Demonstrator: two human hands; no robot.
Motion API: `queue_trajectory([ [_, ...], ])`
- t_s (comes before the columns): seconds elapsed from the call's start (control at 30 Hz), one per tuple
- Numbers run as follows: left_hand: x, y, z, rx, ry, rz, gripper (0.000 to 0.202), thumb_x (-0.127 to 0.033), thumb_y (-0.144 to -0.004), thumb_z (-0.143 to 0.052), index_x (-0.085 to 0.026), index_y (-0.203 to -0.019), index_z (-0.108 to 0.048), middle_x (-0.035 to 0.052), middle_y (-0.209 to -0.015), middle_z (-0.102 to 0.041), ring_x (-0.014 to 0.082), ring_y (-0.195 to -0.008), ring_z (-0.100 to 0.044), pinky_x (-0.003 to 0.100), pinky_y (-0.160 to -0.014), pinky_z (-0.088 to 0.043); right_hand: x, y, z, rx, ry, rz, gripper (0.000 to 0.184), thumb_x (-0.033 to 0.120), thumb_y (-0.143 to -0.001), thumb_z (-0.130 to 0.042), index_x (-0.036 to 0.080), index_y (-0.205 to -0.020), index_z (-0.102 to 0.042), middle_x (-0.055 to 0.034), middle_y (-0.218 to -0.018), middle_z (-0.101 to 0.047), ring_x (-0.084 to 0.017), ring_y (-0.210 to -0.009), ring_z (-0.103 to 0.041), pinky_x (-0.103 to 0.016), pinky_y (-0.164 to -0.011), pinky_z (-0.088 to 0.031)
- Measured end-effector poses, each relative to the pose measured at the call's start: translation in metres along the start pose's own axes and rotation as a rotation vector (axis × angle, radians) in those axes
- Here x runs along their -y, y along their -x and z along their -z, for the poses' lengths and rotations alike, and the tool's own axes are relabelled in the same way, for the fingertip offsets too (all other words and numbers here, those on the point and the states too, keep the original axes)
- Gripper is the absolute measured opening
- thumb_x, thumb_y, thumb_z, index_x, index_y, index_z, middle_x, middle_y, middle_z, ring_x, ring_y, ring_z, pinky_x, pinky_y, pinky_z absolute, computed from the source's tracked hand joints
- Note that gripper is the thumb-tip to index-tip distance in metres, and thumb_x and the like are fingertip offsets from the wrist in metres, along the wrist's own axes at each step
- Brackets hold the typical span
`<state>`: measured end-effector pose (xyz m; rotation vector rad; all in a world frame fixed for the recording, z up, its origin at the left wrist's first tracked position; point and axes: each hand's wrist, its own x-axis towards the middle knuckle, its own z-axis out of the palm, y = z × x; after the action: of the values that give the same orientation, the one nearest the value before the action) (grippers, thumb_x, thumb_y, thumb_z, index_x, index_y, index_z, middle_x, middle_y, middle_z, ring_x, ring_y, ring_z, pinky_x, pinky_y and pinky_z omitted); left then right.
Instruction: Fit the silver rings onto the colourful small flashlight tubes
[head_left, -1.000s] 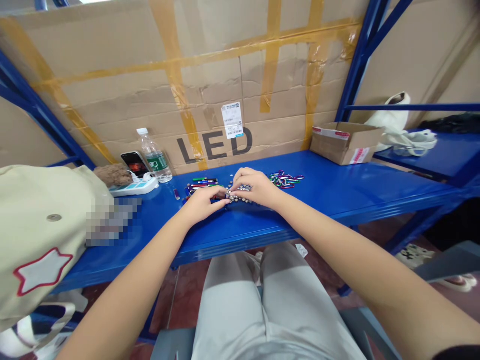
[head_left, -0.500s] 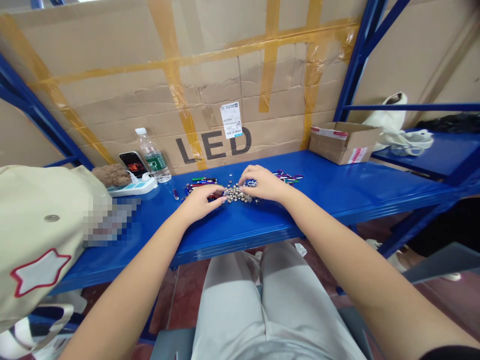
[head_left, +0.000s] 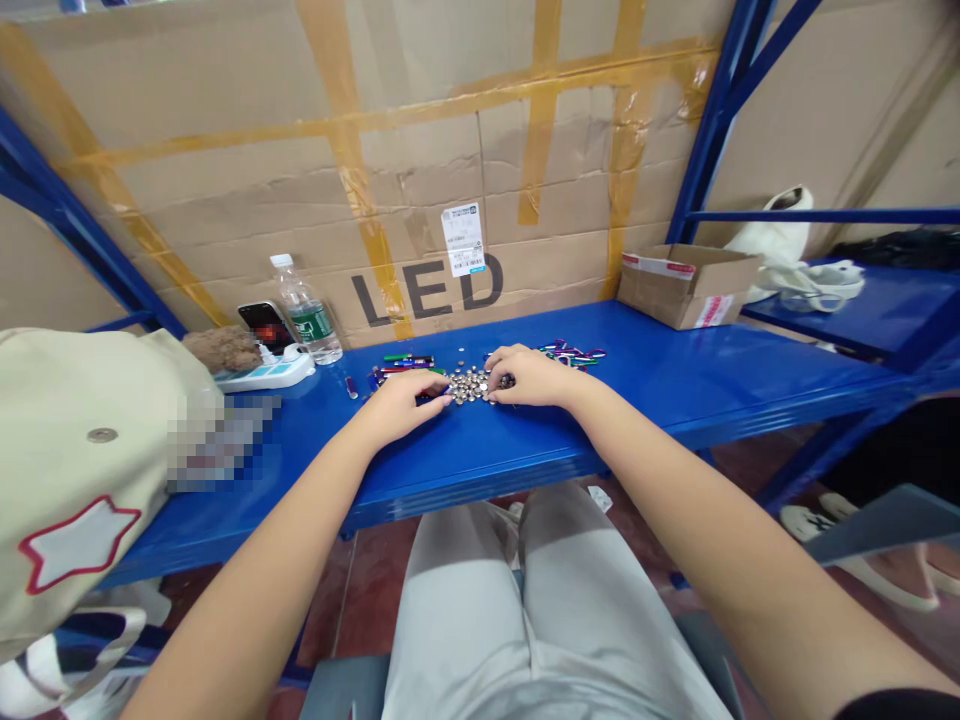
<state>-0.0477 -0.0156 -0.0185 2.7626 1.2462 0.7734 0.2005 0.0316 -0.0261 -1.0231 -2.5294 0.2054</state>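
We see bright, even light with only faint shadows beneath the fingers (head_left: 517, 372), glare on the blue steel shelf (head_left: 675, 385) right of them, and wide-angle bending toward the frame's edges.

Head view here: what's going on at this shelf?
A seated person is working with both bare hands at a blue metal shelf. The left hand rests at the edge of a loose pile of small silver metal pieces, and the right hand touches the pile's other side. Coloured metal pieces lie scattered behind the right hand.
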Motion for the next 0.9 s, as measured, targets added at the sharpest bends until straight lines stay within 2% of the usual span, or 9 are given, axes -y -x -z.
queue_trajectory([
  [0.17,-0.001,0.000,0.000,0.028,0.001,-0.012,0.026,-0.036,-0.088,-0.054,-0.018,-0.102,-0.067,0.0049,-0.095,-0.071,0.0192,-0.085,-0.064,0.031,-0.081,-0.049,0.004,-0.003,0.000,-0.114,-0.085,0.064,0.010,0.021,-0.079,-0.066,0.021,-0.082,-0.075,-0.0064,-0.116,-0.065,-0.021,-0.109,-0.058,-0.038,-0.102,-0.041],
  [0.27,-0.001,-0.001,0.000,0.037,-0.003,-0.023,0.025,-0.035,-0.088,-0.054,-0.018,-0.101,-0.067,0.0045,-0.092,-0.071,0.0190,-0.083,-0.063,0.031,-0.079,-0.048,0.005,-0.003,0.000,-0.123,-0.092,0.055,0.009,0.022,-0.077,-0.067,0.021,-0.081,-0.075,-0.0065,-0.114,-0.065,-0.022,-0.109,-0.059,-0.040,-0.102,-0.040],
  [0.37,-0.001,-0.001,0.000,0.029,-0.004,-0.019,0.025,-0.035,-0.088,-0.054,-0.018,-0.101,-0.067,0.0050,-0.094,-0.071,0.0192,-0.084,-0.064,0.032,-0.080,-0.048,0.008,0.002,0.004,-0.070,-0.103,0.049,0.009,0.024,-0.076,-0.069,0.022,-0.082,-0.076,-0.0071,-0.117,-0.064,-0.024,-0.113,-0.057,-0.042,-0.104,-0.039],
  [0.53,0.000,0.000,0.001,0.026,-0.012,-0.024,0.025,-0.034,-0.088,-0.055,-0.018,-0.101,-0.067,0.0055,-0.096,-0.071,0.0196,-0.087,-0.064,0.032,-0.081,-0.048,0.012,0.010,0.010,0.090,-0.103,0.061,0.019,0.031,-0.071,-0.076,0.025,-0.089,-0.077,-0.0087,-0.129,-0.058,-0.029,-0.126,-0.049,-0.045,-0.108,-0.035],
  [0.73,0.001,0.001,0.000,0.022,-0.014,-0.044,0.024,-0.034,-0.089,-0.055,-0.018,-0.102,-0.067,0.0050,-0.096,-0.071,0.0191,-0.087,-0.064,0.031,-0.081,-0.048,0.006,0.010,0.007,0.123,-0.110,0.126,0.011,0.028,-0.073,-0.074,0.024,-0.083,-0.077,-0.0085,-0.122,-0.063,-0.028,-0.126,-0.049,-0.044,-0.108,-0.036],
  [0.8,0.001,0.000,-0.001,0.021,-0.010,-0.048,0.024,-0.034,-0.089,-0.056,-0.018,-0.102,-0.067,0.0053,-0.096,-0.071,0.0193,-0.087,-0.064,0.032,-0.081,-0.048,0.007,0.008,0.004,0.070,-0.141,0.141,0.009,0.027,-0.074,-0.074,0.024,-0.082,-0.077,-0.0083,-0.122,-0.062,-0.027,-0.124,-0.051,-0.044,-0.107,-0.037],
  [0.9,-0.001,0.000,-0.001,0.021,0.017,-0.050,0.024,-0.034,-0.089,-0.056,-0.018,-0.101,-0.068,0.0054,-0.095,-0.072,0.0192,-0.085,-0.064,0.032,-0.079,-0.048,0.012,0.005,0.002,-0.124,-0.224,0.174,0.010,0.027,-0.077,-0.071,0.023,-0.086,-0.076,-0.0079,-0.129,-0.059,-0.025,-0.124,-0.051,-0.046,-0.107,-0.036],
])
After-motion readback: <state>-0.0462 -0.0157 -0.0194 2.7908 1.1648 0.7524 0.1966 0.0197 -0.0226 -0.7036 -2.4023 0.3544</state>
